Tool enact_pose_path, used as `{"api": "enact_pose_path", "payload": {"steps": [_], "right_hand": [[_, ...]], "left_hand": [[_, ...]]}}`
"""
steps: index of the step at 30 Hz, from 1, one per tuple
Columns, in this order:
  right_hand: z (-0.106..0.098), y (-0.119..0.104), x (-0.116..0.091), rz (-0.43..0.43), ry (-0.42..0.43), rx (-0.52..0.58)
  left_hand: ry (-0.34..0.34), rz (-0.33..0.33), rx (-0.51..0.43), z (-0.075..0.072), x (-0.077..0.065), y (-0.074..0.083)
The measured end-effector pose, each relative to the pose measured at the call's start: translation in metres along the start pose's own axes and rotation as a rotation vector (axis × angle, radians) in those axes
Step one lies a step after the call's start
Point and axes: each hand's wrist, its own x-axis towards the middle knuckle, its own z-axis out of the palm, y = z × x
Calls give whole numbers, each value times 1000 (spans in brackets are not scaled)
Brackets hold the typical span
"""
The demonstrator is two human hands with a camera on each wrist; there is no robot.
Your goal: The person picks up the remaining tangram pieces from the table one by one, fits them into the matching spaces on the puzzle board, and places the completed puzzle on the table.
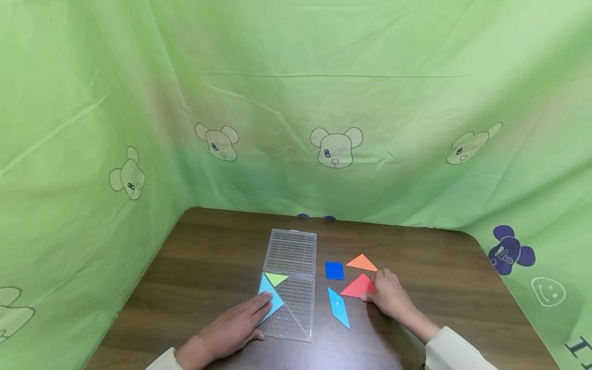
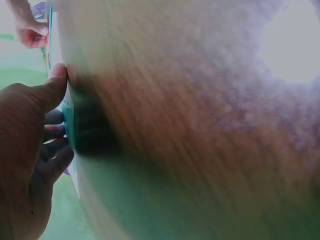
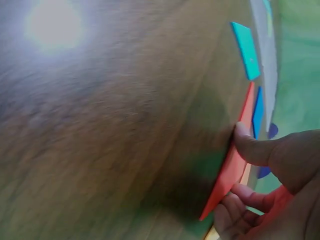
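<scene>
My left hand (image 1: 237, 325) rests its extended fingers on a light blue triangle (image 1: 276, 300) lying in the near half of a clear plastic case (image 1: 302, 298). A small lime green triangle (image 1: 276, 278) sits at the top left of that same half. To the right, on the table, my right hand (image 1: 392, 297) pinches a red triangle (image 1: 358, 287) between thumb and fingers. The right wrist view shows the thumb on one edge of the red triangle (image 3: 227, 172) and the fingers at another, partly hidden. Between the hands lies a light blue parallelogram (image 1: 339, 308).
A dark blue square (image 1: 334, 271) and an orange triangle (image 1: 362, 262) lie behind the red piece. The case's far half (image 1: 291, 252) is laid open flat. Green printed cloth (image 1: 296, 103) surrounds the brown wooden table (image 1: 208, 267) at the back and sides.
</scene>
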Motion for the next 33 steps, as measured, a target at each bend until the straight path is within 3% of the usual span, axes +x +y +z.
{"api": "enact_pose_path", "payload": {"steps": [5, 12, 17, 27, 33], "right_hand": [[-5, 0, 10, 133, -121, 85], [-6, 3, 9, 203, -137, 167], [-13, 7, 7, 175, -113, 192], [-42, 21, 8, 118, -184, 282], [-49, 17, 6, 65, -142, 349]], "left_hand": [[-15, -15, -37, -1, 0, 1], [-1, -12, -43, -1, 0, -1], [-4, 5, -28, -2, 3, -2], [-17, 11, -15, -3, 5, -3], [16, 23, -23, -3, 4, -5]]}}
